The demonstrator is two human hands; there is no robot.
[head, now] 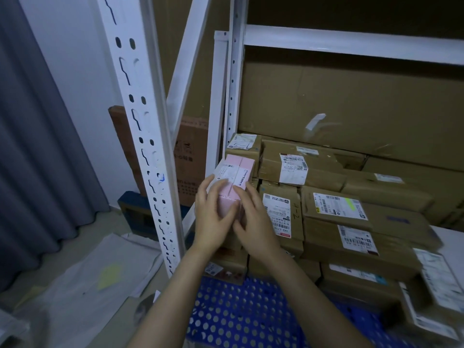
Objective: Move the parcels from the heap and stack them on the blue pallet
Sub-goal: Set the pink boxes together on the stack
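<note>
Beside the brown parcels [334, 209] on the blue pallet [241, 317], the pink parcel [236, 172], judged light and stiff, is gripped by left hand [213, 217] and right hand [253, 222] on opposite sides, the recommended hold.

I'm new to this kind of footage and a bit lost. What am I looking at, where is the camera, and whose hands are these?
There is no machine here. A person wears one wide-angle camera on the head, looking forward and down, so the two arms reaching in from the bottom are their own. The left hand and right hand together hold a pink parcel with a white label. Beside it, brown parcels with shipping labels are stacked on a blue pallet full of holes. A white metal rack stands around them, and a grey curtain hangs at the left.
</note>
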